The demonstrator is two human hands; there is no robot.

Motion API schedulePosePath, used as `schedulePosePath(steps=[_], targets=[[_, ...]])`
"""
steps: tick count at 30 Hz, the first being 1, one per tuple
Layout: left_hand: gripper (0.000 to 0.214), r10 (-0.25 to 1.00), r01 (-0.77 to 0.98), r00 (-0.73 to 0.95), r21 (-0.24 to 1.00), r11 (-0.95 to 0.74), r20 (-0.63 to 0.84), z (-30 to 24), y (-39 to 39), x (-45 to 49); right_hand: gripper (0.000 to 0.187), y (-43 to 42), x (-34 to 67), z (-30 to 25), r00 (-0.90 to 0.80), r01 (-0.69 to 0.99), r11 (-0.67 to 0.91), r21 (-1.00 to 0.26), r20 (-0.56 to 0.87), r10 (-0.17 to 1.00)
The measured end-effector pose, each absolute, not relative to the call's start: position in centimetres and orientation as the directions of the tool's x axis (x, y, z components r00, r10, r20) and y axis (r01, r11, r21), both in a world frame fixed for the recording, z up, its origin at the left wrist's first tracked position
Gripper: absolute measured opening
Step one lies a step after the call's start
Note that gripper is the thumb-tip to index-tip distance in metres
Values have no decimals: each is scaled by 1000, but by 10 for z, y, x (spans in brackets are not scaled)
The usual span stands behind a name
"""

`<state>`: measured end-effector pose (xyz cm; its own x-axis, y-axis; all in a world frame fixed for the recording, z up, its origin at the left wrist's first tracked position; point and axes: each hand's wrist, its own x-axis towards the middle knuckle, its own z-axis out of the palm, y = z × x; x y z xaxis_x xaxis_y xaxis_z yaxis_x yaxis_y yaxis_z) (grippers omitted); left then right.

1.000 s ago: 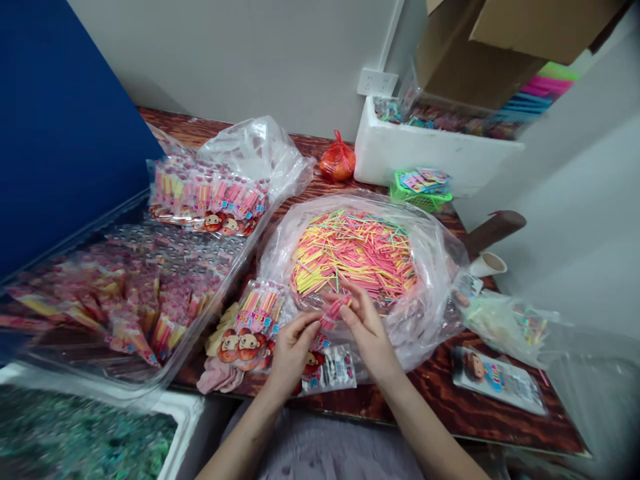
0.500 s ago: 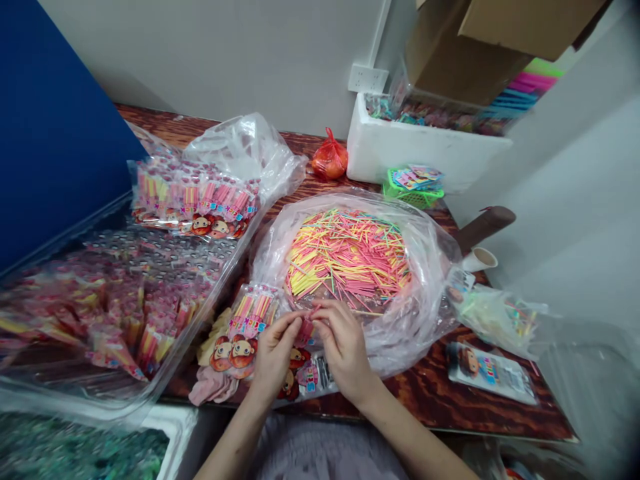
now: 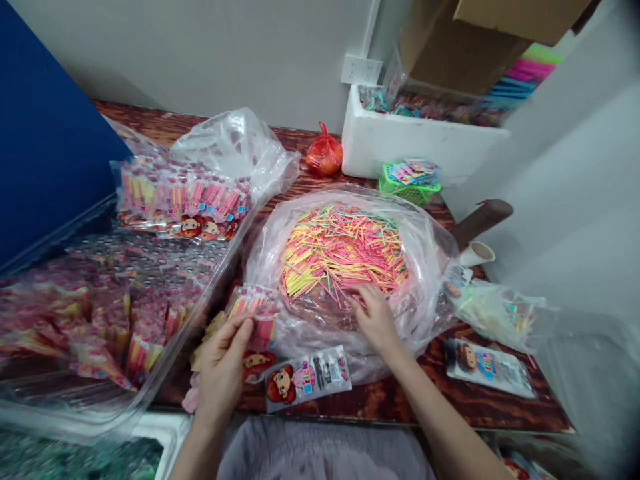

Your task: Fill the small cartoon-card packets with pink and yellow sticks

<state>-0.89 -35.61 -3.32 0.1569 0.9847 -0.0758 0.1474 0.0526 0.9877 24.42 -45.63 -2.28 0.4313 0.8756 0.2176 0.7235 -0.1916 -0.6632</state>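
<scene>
My left hand (image 3: 227, 353) pinches the top of a clear printed packet (image 3: 265, 330) with pink sticks inside, over the table's front left. My right hand (image 3: 374, 319) reaches to the near edge of a heap of thin pink, yellow and green sticks (image 3: 345, 247); its thumb and fingers are bent and apart, the tips close to pink sticks. The heap lies in a wide open clear plastic bag (image 3: 270, 233). A flat printed packet (image 3: 310, 379) with a cartoon figure lies between my hands, near the table edge. Behind my left hand is another filled packet (image 3: 245, 300).
A clear bin (image 3: 185, 320) of filled packets stands left, with stacked packets (image 3: 185, 193) behind. At the back are a red bag (image 3: 325, 155), a foam box (image 3: 420, 143) and a green basket (image 3: 410, 191). A paper cup (image 3: 477, 253) and another flat packet (image 3: 490, 370) are right.
My hands have moved apart. The left has gone left with the packet; the right has left it and moved right and forward to the sticks. The flat packet now shows fully.
</scene>
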Motion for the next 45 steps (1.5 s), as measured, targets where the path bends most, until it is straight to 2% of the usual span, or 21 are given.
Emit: schedulePosePath(steps=[2, 3, 6, 8, 10, 15, 21, 27, 30, 34, 37, 40, 45], targets=[[30, 993, 233, 114, 972, -39, 13, -36, -349, -17, 18, -456, 268, -41, 426, 866, -331, -376, 205, 881], [27, 989, 300, 115, 947, -119, 87, -39, -345, -18, 19, -455, 277, -48, 399, 902, -348, -253, 186, 898], [23, 930, 534, 157, 764, -363, 332, -52, -337, -12, 23, -448, 289, -56, 329, 943, -332, -3, 140, 934], [23, 890, 639, 177, 639, -428, 420, -61, -333, -6, 25, -442, 290, -55, 299, 946, -313, 89, 136, 944], [22, 875, 682, 187, 581, -443, 448, -67, -330, -1, 22, -436, 290, -53, 267, 946, -286, 153, 135, 954], [24, 886, 688, 185, 588, -426, 425, -62, -328, -2, 17, -429, 289, -57, 183, 947, -204, 247, 103, 978], [32, 886, 695, 178, 583, -421, 428, -41, -335, -1, 17, -423, 292, -58, 144, 954, -156, 257, 64, 988], [30, 847, 681, 212, 548, -487, 488, -23, -348, -2, 15, -429, 304, -52, 173, 967, -186, 174, 83, 981], [29, 838, 667, 234, 546, -507, 492, -21, -356, 3, 17, -435, 310, -52, 230, 972, -235, 28, 109, 967], [25, 815, 575, 340, 581, -575, 469, -23, -370, 21, 15, -439, 317, -54, 351, 908, -330, -257, 39, 936], [24, 782, 484, 472, 621, -616, 408, -27, -383, 43, 12, -441, 321, -57, 403, 850, -378, -368, -8, 915], [23, 728, 403, 590, 653, -641, 350, -32, -396, 64, 14, -443, 325, -60, 417, 844, -402, -355, -38, 908], [21, 660, 333, 685, 674, -659, 307, -38, -407, 85, 18, -446, 329, -56, 347, 921, -335, -199, 28, 937]])
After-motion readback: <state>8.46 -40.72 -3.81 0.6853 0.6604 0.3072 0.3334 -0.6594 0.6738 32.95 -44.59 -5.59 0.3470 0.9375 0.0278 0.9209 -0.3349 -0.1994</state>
